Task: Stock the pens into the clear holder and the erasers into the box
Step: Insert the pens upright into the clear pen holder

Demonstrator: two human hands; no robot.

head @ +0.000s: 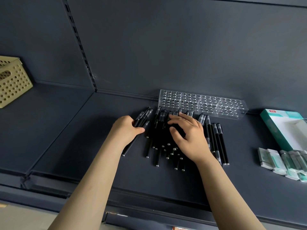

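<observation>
A heap of black pens lies on the dark shelf in front of the clear holder, whose holes hold nothing. My left hand grips a few pens at the heap's left edge. My right hand rests on top of the heap with fingers bent over the pens. A few more pens lie to its right. The white and teal box lies open at the far right, with several wrapped erasers in front of it.
A beige perforated basket stands on the neighbouring shelf at far left. A slotted upright divides the dark back panel. The shelf's front lip runs below my forearms.
</observation>
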